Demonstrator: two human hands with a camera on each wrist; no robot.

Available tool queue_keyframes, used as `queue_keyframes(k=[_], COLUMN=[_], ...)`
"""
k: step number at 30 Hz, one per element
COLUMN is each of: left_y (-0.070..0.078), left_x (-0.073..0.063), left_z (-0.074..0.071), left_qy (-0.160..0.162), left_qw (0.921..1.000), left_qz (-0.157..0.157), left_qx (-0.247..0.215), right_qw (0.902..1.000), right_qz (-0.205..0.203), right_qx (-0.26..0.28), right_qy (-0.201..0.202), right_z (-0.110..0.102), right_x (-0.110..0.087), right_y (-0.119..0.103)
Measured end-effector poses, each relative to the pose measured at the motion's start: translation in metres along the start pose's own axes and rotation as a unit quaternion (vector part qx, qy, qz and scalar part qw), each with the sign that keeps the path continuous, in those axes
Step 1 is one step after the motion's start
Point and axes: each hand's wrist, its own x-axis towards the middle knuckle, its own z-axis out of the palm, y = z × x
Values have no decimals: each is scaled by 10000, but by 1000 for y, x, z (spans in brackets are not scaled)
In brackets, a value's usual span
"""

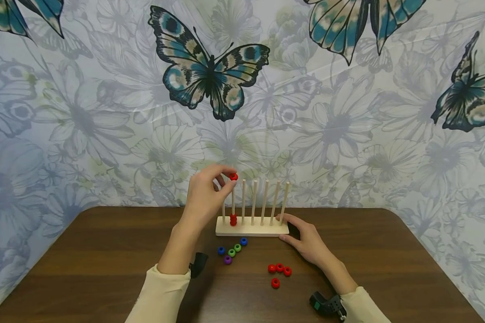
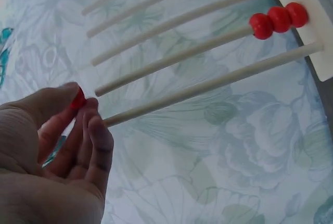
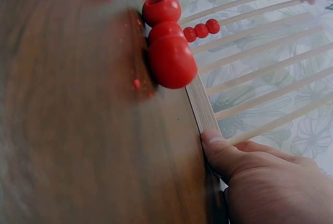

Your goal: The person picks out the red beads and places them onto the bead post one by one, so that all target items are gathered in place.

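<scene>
The left hand's (image 1: 204,197) fingers (image 2: 93,135) pinch a glossy round red bead (image 1: 233,176) at a smooth pale wooden peg's (image 1: 233,197) tip, while the right hand (image 1: 307,242), fingers relaxed, steadies the rack (image 1: 252,226) at 3 o'clock on the dark desk (image 1: 105,251).

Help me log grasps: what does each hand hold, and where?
Left hand pinches a red bead by its sides; right hand presses the rack base end.

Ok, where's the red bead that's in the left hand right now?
In the head view the red bead is pinched by the left hand at the top of the second rod from the left, directly above the three red beads already stacked there.
</scene>
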Motion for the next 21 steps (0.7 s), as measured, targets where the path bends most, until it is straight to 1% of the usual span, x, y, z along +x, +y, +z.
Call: queue_keyframes(k=[2,4,8,15,18,21], left_y=[-2,-4,-5,-8,-9,-9], left_x=[0,-1,-3,-5,-5,-5], left_z=[1,4,8,9,9,8], left_qy=[131,192,175,158,157,245], left_qw=[9998,9996,9995,9991,9992,9994], left_qz=[-29,-19,-23,-297,-282,-215], left_qx=[136,206,245,242,241,145], right_qw=[10000,10000,10000,10000,10000,10000], right_qz=[-7,-7,-15,-24,-2,0], right_qx=[9,-6,-4,-13,-16,-27], right_qy=[17,31,5,-44,-30,-22], right_z=[0,1,2,3,2,1], right_x=[0,0,0,1,0,0], right_y=[0,-1,-1,-1,-1,0])
